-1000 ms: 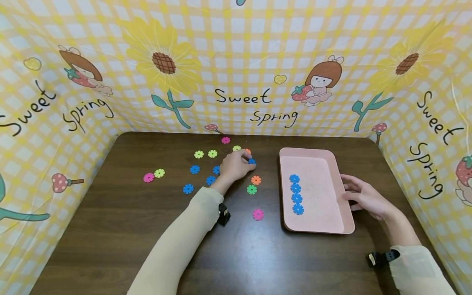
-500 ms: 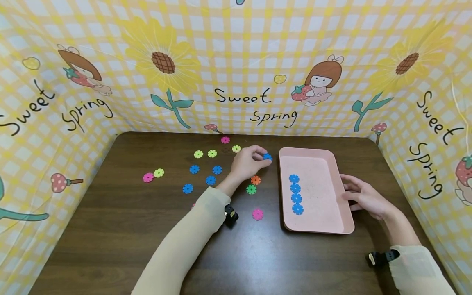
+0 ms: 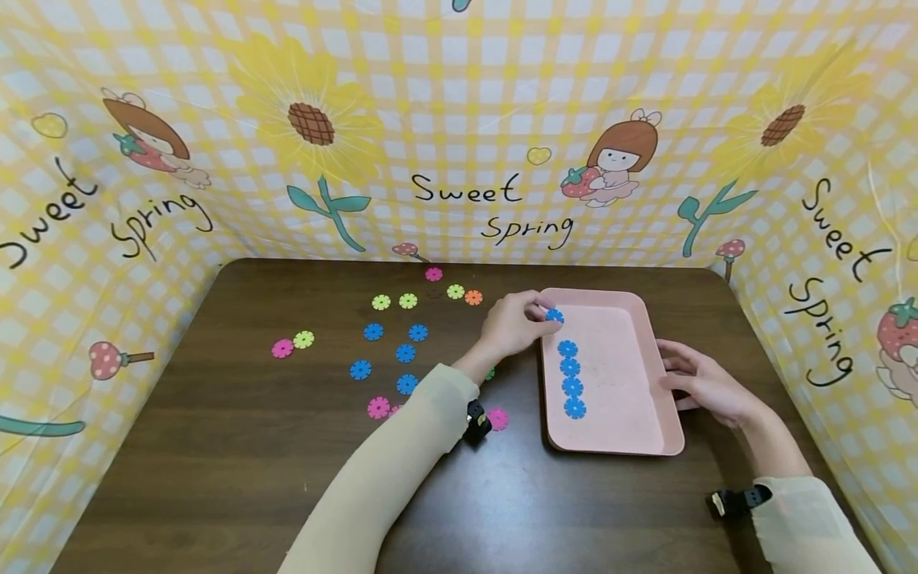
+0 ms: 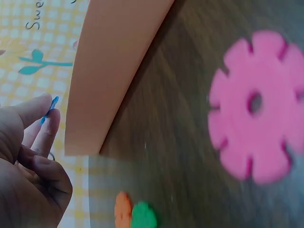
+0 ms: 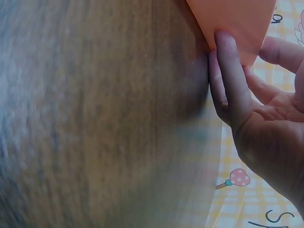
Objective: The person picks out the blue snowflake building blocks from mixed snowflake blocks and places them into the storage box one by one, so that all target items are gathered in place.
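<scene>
In the head view my left hand (image 3: 512, 323) pinches a blue flower-shaped disc (image 3: 555, 316) between thumb and fingers. It holds the disc over the far left corner of a pink tray (image 3: 649, 383). Seen edge-on in the left wrist view, the blue disc (image 4: 49, 110) sits between the fingertips. A line of several blue discs (image 3: 571, 387) lies inside the tray along its left side. Against the tray's right wall rests my right hand (image 3: 717, 388); in the right wrist view its relaxed fingers (image 5: 227, 57) touch the outer wall (image 5: 232, 21).
Left of the tray, several loose discs lie on the brown table (image 3: 237, 446): blue (image 3: 406, 353), yellow-green (image 3: 381, 302), pink (image 3: 498, 418) and orange (image 3: 473, 297). My left forearm partly covers a green disc (image 3: 491, 372). A checked cloth (image 3: 459, 96) surrounds the table's back and sides.
My left hand has carried the blue disc rightward from among the loose discs to above the tray's far left corner. My right hand has stayed at the tray's right wall.
</scene>
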`<state>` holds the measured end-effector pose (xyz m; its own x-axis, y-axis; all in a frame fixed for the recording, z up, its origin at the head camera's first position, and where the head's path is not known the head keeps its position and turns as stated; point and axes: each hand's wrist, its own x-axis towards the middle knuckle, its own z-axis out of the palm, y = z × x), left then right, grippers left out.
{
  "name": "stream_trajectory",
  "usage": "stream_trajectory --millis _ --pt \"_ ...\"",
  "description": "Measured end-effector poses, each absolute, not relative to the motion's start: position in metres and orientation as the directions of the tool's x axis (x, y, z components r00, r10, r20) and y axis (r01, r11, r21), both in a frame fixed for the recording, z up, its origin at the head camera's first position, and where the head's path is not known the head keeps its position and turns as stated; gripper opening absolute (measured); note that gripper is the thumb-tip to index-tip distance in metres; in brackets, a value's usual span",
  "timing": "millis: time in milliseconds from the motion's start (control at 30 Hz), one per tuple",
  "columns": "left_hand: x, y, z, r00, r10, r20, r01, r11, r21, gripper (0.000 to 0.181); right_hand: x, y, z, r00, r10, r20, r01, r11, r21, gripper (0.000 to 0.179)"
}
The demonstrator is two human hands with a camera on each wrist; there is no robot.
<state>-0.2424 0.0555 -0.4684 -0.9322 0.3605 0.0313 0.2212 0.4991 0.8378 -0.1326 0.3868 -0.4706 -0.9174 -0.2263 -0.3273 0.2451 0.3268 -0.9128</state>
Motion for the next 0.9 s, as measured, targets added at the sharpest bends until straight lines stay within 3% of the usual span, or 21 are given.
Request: stream_trajectory --millis 200,533,900 --pt "-0.242 0.070 -0.473 -0.923 0.384 0.022 0.246 0.547 0.800 0.030 -0.132 0.386 -0.470 -0.916 -0.225 -0.332 0.249 0.330 -0.911 0.076" --pt "-0.241 0.091 -0.476 -0.935 0.355 0.005 0.287 0.749 0.597 0.022 -0.132 0.387 -0.471 -0.917 -0.218 -0.334 0.254 0.326 -0.911 0.077" --pt "-0.244 0.105 -0.481 -0.939 0.343 -0.020 0.282 0.801 0.528 0.023 -0.133 0.387 -0.472 -0.916 -0.223 -0.334 0.255 0.320 -0.912 0.077"
